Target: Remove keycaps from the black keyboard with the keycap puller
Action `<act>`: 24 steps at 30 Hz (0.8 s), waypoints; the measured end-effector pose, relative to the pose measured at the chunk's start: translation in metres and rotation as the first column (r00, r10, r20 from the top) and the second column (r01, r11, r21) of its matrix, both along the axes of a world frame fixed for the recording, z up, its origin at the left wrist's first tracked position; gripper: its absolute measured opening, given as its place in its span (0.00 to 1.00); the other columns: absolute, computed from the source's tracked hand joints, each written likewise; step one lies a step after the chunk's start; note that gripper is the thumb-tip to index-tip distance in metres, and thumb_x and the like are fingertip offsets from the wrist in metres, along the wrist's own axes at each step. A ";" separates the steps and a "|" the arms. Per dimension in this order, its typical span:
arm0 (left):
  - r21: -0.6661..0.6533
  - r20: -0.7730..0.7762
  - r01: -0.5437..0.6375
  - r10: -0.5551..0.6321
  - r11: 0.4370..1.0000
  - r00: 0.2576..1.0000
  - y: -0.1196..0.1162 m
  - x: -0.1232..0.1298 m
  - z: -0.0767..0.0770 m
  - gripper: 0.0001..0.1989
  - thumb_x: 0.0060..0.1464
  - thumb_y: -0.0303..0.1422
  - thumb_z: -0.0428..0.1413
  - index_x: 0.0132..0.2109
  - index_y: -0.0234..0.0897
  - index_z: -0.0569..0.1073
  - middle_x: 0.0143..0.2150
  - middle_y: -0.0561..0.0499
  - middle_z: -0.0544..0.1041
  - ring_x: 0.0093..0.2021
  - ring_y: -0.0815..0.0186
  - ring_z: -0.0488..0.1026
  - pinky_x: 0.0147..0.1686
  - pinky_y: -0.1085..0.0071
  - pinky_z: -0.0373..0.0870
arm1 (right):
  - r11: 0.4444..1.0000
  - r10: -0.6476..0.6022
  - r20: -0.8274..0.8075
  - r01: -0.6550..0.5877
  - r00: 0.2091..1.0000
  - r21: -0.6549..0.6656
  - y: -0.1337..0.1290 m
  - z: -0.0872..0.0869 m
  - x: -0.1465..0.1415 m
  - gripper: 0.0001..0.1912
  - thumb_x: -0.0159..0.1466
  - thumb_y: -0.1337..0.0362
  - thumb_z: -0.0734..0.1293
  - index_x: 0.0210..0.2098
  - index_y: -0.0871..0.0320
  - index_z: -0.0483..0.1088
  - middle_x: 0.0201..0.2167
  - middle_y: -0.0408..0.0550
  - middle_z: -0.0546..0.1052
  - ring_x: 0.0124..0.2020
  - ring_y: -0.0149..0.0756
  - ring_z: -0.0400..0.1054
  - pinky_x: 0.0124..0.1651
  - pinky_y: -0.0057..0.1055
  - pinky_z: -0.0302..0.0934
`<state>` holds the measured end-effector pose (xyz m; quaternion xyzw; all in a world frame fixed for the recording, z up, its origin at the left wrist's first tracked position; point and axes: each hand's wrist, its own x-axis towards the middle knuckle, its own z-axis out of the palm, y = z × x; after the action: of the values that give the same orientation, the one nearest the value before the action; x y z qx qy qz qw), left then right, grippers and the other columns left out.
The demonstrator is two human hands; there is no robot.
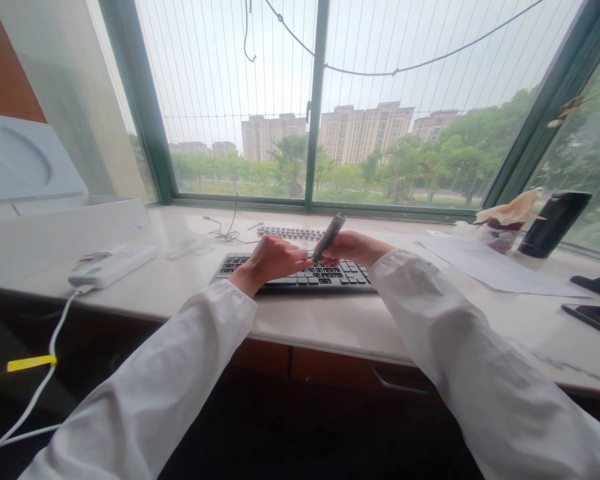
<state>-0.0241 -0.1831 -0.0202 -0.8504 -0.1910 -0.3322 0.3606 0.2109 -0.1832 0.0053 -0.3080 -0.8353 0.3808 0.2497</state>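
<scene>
A black keyboard (325, 281) lies near the front edge of the white desk, partly hidden by both hands. Above its middle, my right hand (353, 248) is wrapped round the lower part of a dark grey, stick-like tool (331, 235), which tilts with its top to the right. My left hand (275, 259) is just left of the tool's lower end, fingers curled together, fingertips close to my right fingers. What the left fingers pinch, if anything, is too small to make out. Behind the keyboard lies a pale strip with rows of dark keys or keycaps (290, 233).
A white power strip (113, 265) with a cable and a white box (60, 230) stand at the left. Thin cables (227, 235) lie behind the keyboard. To the right are paper sheets (490, 261), a black cylinder (554, 223) and a phone (595, 317).
</scene>
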 end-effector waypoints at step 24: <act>-0.110 -0.035 -0.008 0.004 0.994 0.999 -0.003 -0.002 0.004 0.23 0.57 0.38 0.48 0.18 0.34 0.71 0.15 0.49 0.71 0.16 0.71 0.63 0.22 0.72 0.52 | 0.944 -0.228 -0.083 0.241 0.970 0.226 -0.015 -0.006 -0.023 0.22 0.54 0.47 0.69 0.35 0.62 0.73 0.18 0.41 0.70 0.20 0.27 0.62 0.23 0.25 0.56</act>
<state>-0.0257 -0.1857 -0.0159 -0.8740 -0.2054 -0.3053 0.3173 0.1880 -0.1983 -0.0008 -0.3628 -0.8246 0.2556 0.3508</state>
